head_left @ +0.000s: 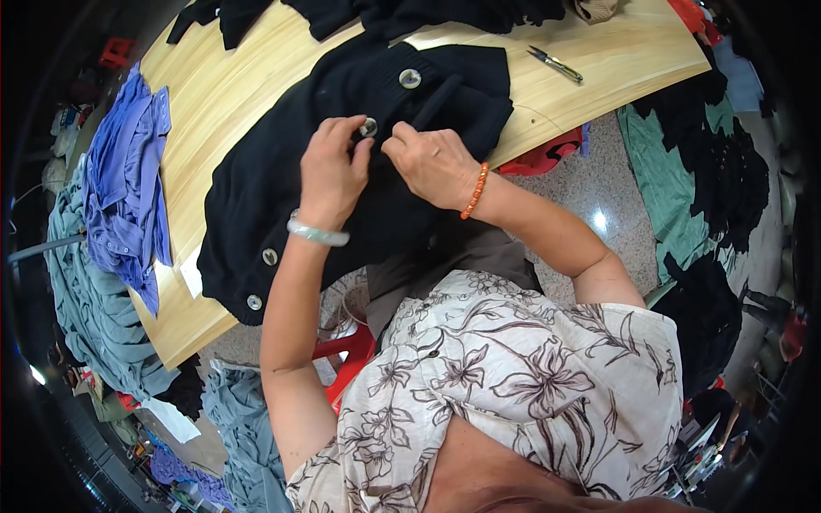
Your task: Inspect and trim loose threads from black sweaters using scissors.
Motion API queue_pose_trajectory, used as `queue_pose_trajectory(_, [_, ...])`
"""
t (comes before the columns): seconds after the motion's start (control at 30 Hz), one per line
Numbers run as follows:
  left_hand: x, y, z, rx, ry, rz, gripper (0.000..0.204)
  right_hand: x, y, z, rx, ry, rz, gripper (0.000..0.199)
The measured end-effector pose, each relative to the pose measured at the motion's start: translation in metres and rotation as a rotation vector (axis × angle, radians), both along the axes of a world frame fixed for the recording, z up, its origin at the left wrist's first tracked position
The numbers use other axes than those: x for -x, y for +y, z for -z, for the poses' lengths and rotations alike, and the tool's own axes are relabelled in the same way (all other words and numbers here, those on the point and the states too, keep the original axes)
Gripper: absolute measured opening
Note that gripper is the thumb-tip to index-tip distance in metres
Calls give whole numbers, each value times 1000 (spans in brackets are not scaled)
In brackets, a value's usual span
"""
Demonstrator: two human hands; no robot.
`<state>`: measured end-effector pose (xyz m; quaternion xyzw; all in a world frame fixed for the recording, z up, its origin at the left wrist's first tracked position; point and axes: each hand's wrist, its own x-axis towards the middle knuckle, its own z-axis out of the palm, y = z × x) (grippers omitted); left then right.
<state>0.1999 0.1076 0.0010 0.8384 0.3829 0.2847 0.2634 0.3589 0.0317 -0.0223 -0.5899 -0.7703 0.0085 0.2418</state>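
Note:
A black knitted cardigan (pixel 274 162) with large shiny round buttons lies over the table's near edge and hangs toward my lap. My left hand (pixel 333 167) has thumb and forefinger closed about the rim of one button (pixel 369 127). Just right of it, my right hand (pixel 434 164) is pinched together above the knit; whatever its fingertips hold is too small or hidden to make out. Farther up the front sits another button (pixel 410 79). Two more, a lower button (pixel 270 256) and an end button (pixel 254 302), show beside my left forearm.
Metal thread snips (pixel 556 64) lie on the wooden table (pixel 205 111), right of the cardigan. More black garments (pixel 410 15) cover the far edge. Purple garments (pixel 128 188) drape over the left edge, above grey-blue ones (pixel 94 291). Green cloth (pixel 658 179) and black clothes (pixel 718 154) are heaped at right.

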Motion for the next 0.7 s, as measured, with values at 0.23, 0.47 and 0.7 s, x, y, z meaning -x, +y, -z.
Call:
queue_pose_trajectory(0.23, [-17,26,14,358,38,-28,14,-7,1,-1,2,143,4,5])
queue_pose_trajectory(0.47, [-13,26,13,791,-297,-23,14,-10,9,7,8,191,41,19])
queue_pose_trajectory(0.7, [4,24,15,840,-273,29,12,2,5,12,-114,272,32,18])
